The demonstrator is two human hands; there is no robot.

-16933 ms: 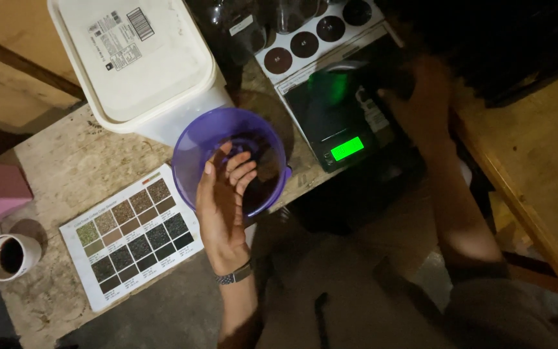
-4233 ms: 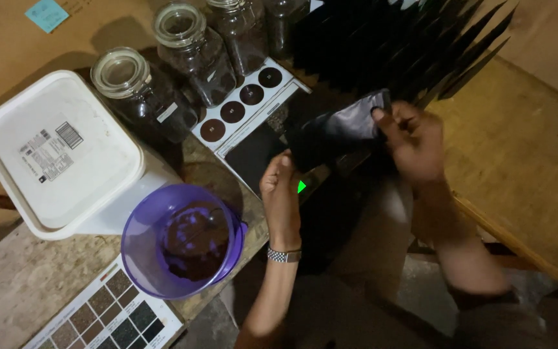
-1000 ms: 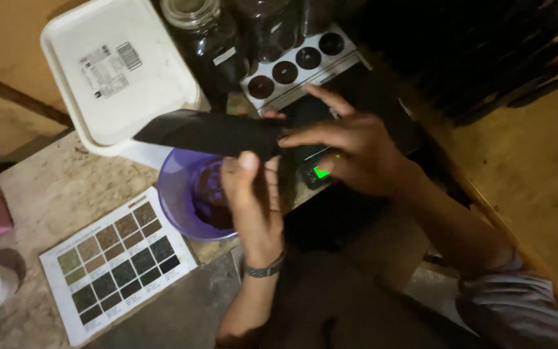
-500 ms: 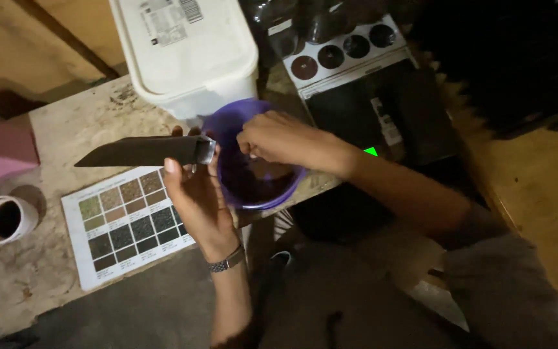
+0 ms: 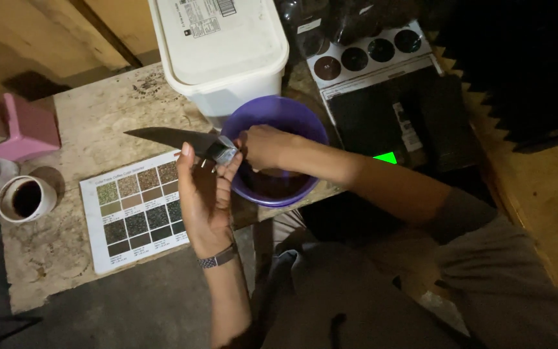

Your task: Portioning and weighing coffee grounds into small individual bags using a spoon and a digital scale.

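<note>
Two hands met at the rim of the purple bowl (image 5: 305, 123): the left hand (image 5: 203, 194) pinched the shiny end of a flat black pouch (image 5: 169, 137) lying over the table (image 5: 92, 123), the right hand (image 5: 263, 145) closed on that same end.

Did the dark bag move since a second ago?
Yes. The dark bag was over the purple bowl; now it sticks out to the bowl's left above the colour chart, its mouth pinched by both hands at the rim.
</note>
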